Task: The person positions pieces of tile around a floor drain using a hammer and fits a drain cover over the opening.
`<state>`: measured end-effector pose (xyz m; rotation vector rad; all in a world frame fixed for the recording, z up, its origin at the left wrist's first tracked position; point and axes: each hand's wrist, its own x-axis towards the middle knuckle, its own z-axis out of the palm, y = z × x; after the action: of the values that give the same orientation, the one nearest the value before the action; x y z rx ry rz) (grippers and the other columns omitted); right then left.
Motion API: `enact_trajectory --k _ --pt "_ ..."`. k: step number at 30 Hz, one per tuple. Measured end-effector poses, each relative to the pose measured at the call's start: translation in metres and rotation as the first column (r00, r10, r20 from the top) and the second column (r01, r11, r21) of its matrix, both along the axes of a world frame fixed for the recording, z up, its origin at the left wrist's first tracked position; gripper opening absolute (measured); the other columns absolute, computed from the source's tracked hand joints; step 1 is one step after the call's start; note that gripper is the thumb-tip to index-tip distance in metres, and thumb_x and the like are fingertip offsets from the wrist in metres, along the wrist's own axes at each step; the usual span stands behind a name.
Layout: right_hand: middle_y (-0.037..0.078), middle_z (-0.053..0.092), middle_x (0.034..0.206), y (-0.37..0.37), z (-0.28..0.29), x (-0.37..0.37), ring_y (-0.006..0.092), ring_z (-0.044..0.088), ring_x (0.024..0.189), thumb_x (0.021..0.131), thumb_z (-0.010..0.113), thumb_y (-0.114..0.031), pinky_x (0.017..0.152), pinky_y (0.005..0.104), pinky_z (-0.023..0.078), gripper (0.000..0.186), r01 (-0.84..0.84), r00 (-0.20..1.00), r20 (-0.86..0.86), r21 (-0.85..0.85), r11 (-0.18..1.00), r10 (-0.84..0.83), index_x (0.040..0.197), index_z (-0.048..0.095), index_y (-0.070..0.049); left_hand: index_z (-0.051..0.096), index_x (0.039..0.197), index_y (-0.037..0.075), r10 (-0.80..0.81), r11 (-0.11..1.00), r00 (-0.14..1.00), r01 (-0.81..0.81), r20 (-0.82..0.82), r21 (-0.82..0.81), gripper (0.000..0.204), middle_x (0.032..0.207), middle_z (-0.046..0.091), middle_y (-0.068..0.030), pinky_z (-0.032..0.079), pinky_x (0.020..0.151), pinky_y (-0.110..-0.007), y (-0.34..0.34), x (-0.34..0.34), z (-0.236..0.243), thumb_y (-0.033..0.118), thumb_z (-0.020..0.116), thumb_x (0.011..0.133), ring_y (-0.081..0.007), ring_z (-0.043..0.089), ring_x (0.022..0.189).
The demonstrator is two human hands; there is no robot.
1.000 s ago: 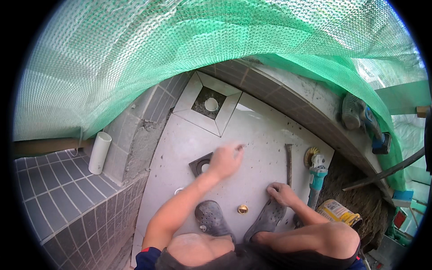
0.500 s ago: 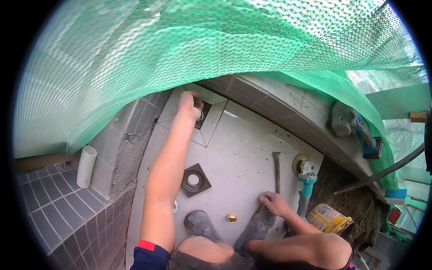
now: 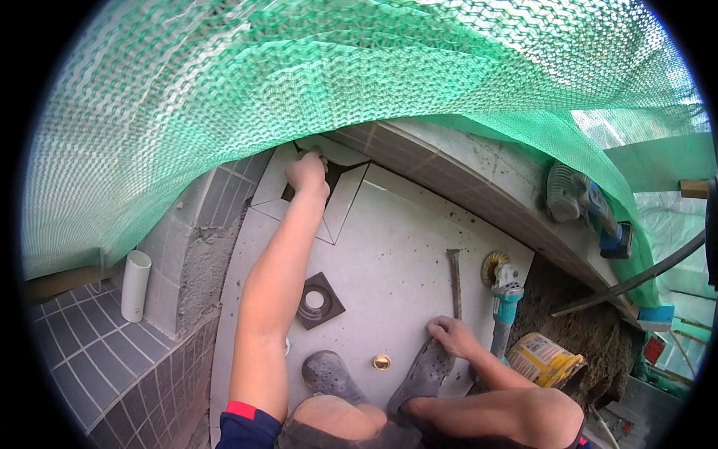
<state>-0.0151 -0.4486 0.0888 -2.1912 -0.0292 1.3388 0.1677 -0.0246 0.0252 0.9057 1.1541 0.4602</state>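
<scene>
Green netting (image 3: 299, 82) drapes over a tiled ledge. Left hand (image 3: 307, 172) curls closed on the cut-out edge of 1 square tile (image 3: 340, 202): stiff, brittle, best gripped there. Right hand (image 3: 452, 337) rests open, flat on the floor (image 3: 396, 247), chisel (image 3: 454, 280) just beyond it.

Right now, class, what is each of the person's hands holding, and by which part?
The left hand reaches into the dark square opening in the pale grey tiled floor corner; any grip is hidden. The right hand rests flat on the floor, holding nothing.
</scene>
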Motion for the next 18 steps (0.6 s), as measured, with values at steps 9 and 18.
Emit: enact_trajectory --k 9,18 --pt "0.01 0.073 0.081 0.006 -0.002 0.001 0.0228 0.07 0.075 0.101 0.06 -0.035 0.076 0.0383 0.055 0.035 -0.02 1.0 0.023 -0.015 1.0 0.02 0.105 0.073 -0.003 0.056 0.103 0.006 -0.111 0.751 0.739 0.5 0.664 -0.431 0.007 0.079 0.046 -0.0006 0.031 0.053 -0.024 -0.001 -0.103 0.003 0.012 0.059 0.105 -0.0097 0.039 0.059" --pt "0.006 0.07 0.078 0.025 0.013 0.006 0.0171 0.066 0.074 0.101 0.058 -0.034 0.073 0.035 0.052 0.034 -0.04 0.999 -0.012 -0.022 0.999 0.04 0.1 0.071 -0.003 0.061 0.11 0.007 -0.083 0.531 0.447 0.776 0.891 -0.34 0.01 0.094 0.057 -0.0029 0.038 0.06 -0.023 -0.038 -0.149 0.042 0.008 0.06 0.1 -0.0087 0.042 0.064"
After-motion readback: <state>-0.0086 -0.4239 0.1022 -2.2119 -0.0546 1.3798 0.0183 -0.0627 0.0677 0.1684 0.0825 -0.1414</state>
